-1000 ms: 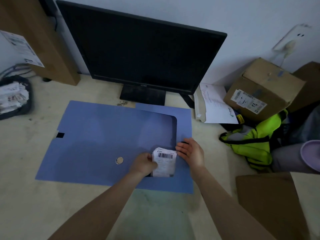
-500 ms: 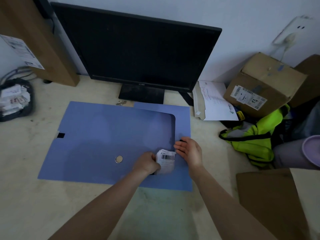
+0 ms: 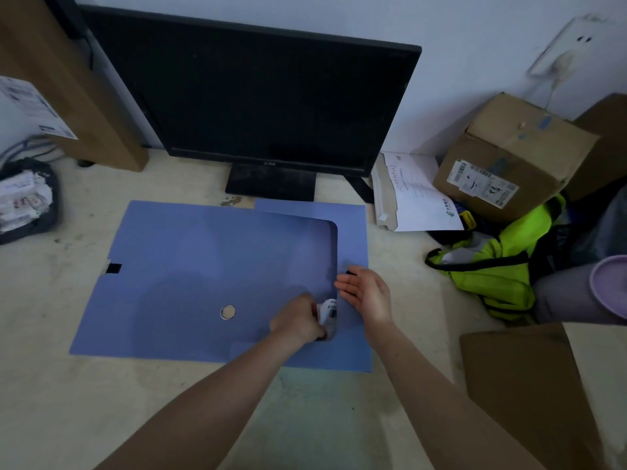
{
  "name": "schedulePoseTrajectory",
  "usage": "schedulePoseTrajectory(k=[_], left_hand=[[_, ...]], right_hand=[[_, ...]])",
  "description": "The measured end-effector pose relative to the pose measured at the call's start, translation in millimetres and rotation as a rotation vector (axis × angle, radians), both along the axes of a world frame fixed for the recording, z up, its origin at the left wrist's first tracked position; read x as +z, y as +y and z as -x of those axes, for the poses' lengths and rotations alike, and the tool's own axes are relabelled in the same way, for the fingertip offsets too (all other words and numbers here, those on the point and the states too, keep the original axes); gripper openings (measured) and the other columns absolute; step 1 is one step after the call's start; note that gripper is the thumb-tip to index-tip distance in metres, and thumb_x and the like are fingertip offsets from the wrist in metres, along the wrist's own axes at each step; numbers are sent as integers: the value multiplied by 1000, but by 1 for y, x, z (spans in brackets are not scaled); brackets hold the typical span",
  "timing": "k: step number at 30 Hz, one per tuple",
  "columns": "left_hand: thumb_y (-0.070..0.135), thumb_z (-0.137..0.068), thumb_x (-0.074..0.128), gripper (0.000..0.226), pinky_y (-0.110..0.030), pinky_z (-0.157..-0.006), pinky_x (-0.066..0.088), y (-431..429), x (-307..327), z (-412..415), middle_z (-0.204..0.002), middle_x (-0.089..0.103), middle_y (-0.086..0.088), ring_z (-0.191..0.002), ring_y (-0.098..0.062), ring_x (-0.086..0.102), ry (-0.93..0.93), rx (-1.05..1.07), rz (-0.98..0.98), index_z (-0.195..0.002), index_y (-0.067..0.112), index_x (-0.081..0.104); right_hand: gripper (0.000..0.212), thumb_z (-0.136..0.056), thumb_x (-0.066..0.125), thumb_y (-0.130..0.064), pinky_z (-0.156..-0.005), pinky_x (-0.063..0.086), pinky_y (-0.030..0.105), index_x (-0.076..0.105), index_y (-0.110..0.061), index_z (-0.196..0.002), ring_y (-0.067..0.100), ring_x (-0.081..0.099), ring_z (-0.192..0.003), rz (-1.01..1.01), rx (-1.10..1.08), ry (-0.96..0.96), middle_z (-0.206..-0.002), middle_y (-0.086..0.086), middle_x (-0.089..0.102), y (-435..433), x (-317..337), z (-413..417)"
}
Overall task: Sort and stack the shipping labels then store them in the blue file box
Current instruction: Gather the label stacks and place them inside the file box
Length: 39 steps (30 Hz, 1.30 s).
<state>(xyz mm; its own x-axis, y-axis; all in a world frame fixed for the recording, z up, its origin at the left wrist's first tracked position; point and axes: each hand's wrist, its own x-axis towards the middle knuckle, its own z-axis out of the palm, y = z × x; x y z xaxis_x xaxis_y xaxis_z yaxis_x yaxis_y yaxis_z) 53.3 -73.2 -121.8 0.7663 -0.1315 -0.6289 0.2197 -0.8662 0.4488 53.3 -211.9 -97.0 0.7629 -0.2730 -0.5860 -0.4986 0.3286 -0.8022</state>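
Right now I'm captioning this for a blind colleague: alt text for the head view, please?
A person's left hand grips shipping labels at the flap edge of a flat blue file box on a desk, with the open right hand beside them. A dark monitor stands behind.

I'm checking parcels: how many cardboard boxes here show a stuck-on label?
2. A tall box left of the monitor; a second box at right by the wall, above the yellow-green vest. Cardboard further right shows none, though hidden faces might.

Shipping labels [image 3: 328, 310] in left hand [image 3: 298, 322]
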Motion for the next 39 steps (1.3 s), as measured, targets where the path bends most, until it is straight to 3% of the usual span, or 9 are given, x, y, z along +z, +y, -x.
schedulePoseTrajectory(k=[5, 10, 16, 18, 22, 25, 26, 32, 39], left_hand=[[31, -68, 74, 40, -27, -62, 40, 6, 2, 0, -89, 59, 4, -82, -20, 58, -9, -32, -86, -99, 21, 50], [30, -59, 82, 34, -26, -57, 39, 3, -1, -4, -66, 57, 1, -61, -18, 54, 60, 9, 128, -65, 19, 51], [18, -72, 78, 40, -22, -47, 29, 5, -4, -5, -55, 43, 0, -50, -12, 40, 158, 102, 213, -50, 16, 45], [12, -77, 74, 34, -20, -44, 28, 3, -3, -3, -58, 43, 0, -52, -11, 39, 196, 188, 266, -57, 15, 47], [4, -88, 60, 10, -17, -54, 43, -1, 2, 0, -77, 58, -5, -64, -13, 54, 277, 312, 396, -81, 11, 59], [-2, -87, 57, 13, -32, -73, 52, -2, -1, -2, -86, 62, -11, -82, -23, 61, 242, 383, 408, -90, 9, 62], [-5, -86, 56, 16, -33, -72, 52, -3, -1, -2, -87, 61, -11, -84, -23, 61, 229, 409, 408, -93, 9, 61], [7, -79, 70, 17, -14, -43, 34, -6, 0, -1, -68, 53, 1, -55, -7, 47, 218, 102, 256, -74, 16, 55], [26, -65, 77, 26, -23, -57, 39, -1, 3, 1, -68, 58, -2, -66, -24, 61, 82, 34, 100, -56, 17, 53]], right_hand=[[21, -99, 47, -17, -87, 55, 32, 63, -6, -108, 27, 69, -99, -6, 1, -12, -105, 19, 70, -1, 0, 0], [20, -99, 46, -17, -85, 55, 32, 63, -7, -105, 28, 69, -100, 9, 3, -15, -103, 19, 70, 0, 1, 0], [17, -98, 48, -15, -87, 55, 33, 63, -8, -101, 28, 68, -99, 20, -2, -17, -102, 18, 70, 2, 3, 0], [16, -98, 48, -15, -87, 54, 34, 63, -8, -99, 28, 68, -97, 19, -3, -20, -98, 17, 70, 2, 5, 1], [15, -98, 47, -12, -87, 53, 34, 62, -8, -97, 28, 67, -96, 16, -5, -27, -98, 16, 69, 3, 6, 2], [14, -98, 48, -11, -84, 54, 32, 61, -7, -96, 27, 67, -93, 13, 0, -22, -99, 18, 68, 2, 6, 2], [14, -98, 48, -11, -83, 54, 31, 61, -7, -96, 26, 67, -91, 9, -2, -22, -98, 18, 68, 2, 6, 2], [15, -98, 49, -14, -86, 53, 33, 61, -7, -99, 30, 67, -100, 50, 28, -28, -103, 20, 69, 2, 4, 2], [13, -98, 50, -11, -88, 53, 37, 62, -7, -94, 30, 68, -95, 64, 46, -90, -100, 23, 69, 4, 17, 7]])
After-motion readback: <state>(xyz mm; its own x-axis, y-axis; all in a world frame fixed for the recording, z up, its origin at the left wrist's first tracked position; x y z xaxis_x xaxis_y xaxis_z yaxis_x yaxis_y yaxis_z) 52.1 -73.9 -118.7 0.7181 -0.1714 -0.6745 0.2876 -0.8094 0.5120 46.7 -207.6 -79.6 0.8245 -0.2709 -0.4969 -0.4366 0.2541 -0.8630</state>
